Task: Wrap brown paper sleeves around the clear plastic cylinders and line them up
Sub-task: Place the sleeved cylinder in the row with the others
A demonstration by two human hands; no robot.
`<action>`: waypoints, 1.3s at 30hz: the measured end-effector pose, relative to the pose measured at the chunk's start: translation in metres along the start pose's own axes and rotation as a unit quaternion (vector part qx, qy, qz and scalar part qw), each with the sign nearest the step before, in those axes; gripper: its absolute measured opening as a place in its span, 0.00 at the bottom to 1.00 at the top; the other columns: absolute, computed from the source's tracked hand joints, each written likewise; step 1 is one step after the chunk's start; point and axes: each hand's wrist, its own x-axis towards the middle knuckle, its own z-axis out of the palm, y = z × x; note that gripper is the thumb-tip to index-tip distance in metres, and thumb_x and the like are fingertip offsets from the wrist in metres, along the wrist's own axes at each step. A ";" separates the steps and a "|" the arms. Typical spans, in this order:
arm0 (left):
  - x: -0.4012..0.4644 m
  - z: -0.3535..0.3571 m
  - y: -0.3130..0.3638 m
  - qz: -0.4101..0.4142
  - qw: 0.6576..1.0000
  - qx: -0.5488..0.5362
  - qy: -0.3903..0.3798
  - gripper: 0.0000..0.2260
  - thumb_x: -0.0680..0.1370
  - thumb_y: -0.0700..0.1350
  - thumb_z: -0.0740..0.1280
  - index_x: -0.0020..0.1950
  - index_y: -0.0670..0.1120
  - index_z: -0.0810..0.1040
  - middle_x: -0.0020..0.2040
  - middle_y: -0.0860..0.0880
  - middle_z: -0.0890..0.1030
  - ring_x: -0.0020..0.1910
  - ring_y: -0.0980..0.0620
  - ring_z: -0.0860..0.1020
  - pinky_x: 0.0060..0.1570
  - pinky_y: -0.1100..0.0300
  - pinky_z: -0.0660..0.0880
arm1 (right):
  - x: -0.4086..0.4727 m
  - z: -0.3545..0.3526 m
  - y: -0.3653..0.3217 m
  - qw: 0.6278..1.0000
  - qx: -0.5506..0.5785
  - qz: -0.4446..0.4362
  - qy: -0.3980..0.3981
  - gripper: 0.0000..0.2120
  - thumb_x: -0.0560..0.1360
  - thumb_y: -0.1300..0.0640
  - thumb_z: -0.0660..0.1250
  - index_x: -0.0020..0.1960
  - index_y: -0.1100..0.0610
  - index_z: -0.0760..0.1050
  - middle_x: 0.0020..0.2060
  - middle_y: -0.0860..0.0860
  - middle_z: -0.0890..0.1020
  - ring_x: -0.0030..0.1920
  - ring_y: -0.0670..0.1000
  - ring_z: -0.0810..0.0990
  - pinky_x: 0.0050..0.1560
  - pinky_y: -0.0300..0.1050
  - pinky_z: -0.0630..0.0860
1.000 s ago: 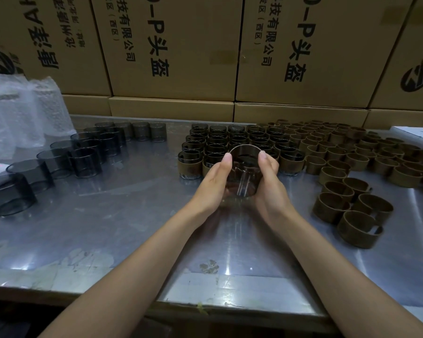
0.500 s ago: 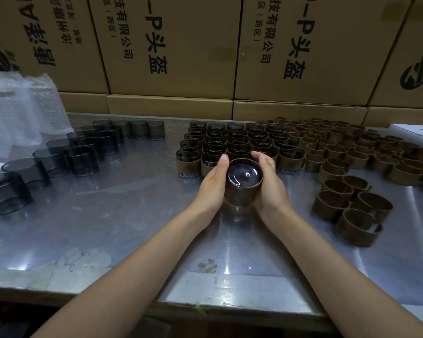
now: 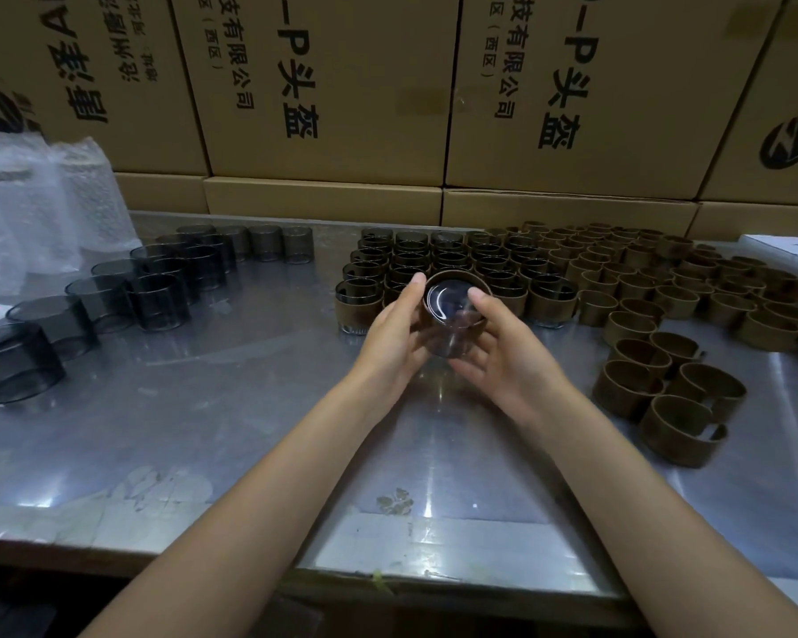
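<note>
Both hands, left (image 3: 395,336) and right (image 3: 503,356), hold one clear cylinder (image 3: 452,315) between them in a curled grip just above the bench (image 3: 249,430); a brown sleeve (image 3: 454,277) seems to ring its top, though blur hides the fit. Just beyond stand sleeved cylinders in rows (image 3: 434,264). Loose sleeves (image 3: 664,398) lie to the right, bare cylinders (image 3: 157,297) to the left.
</note>
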 end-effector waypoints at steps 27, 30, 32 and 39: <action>-0.014 -0.013 0.013 -0.051 0.981 -0.064 -0.177 0.22 0.70 0.59 0.72 0.58 0.47 0.81 0.55 0.46 0.84 0.55 0.52 0.82 0.50 0.63 0.78 | -0.015 -0.010 -0.013 0.984 0.090 0.000 -0.152 0.26 0.66 0.44 0.74 0.60 0.55 0.79 0.52 0.53 0.84 0.55 0.49 0.82 0.54 0.41 0.78; -0.014 -0.014 0.011 -0.033 0.969 -0.070 -0.234 0.25 0.62 0.62 0.77 0.52 0.49 0.85 0.51 0.47 0.85 0.53 0.54 0.82 0.49 0.65 0.78 | -0.016 -0.011 -0.014 0.971 0.123 0.000 -0.203 0.27 0.57 0.46 0.82 0.53 0.54 0.84 0.49 0.53 0.85 0.52 0.49 0.83 0.55 0.41 0.78; -0.013 -0.015 0.010 -0.026 0.965 -0.071 -0.250 0.26 0.61 0.63 0.77 0.52 0.49 0.86 0.51 0.47 0.85 0.53 0.55 0.82 0.49 0.66 0.77 | -0.016 -0.010 -0.013 0.968 0.137 -0.001 -0.210 0.29 0.54 0.48 0.84 0.52 0.56 0.84 0.49 0.55 0.85 0.52 0.50 0.83 0.56 0.42 0.78; -0.012 -0.016 0.008 -0.018 0.962 -0.079 -0.262 0.29 0.61 0.62 0.77 0.56 0.46 0.83 0.52 0.46 0.84 0.53 0.54 0.82 0.49 0.65 0.78 | -0.018 -0.010 -0.015 0.965 0.146 -0.007 -0.220 0.30 0.53 0.50 0.84 0.51 0.59 0.84 0.48 0.55 0.85 0.50 0.51 0.84 0.54 0.43 0.79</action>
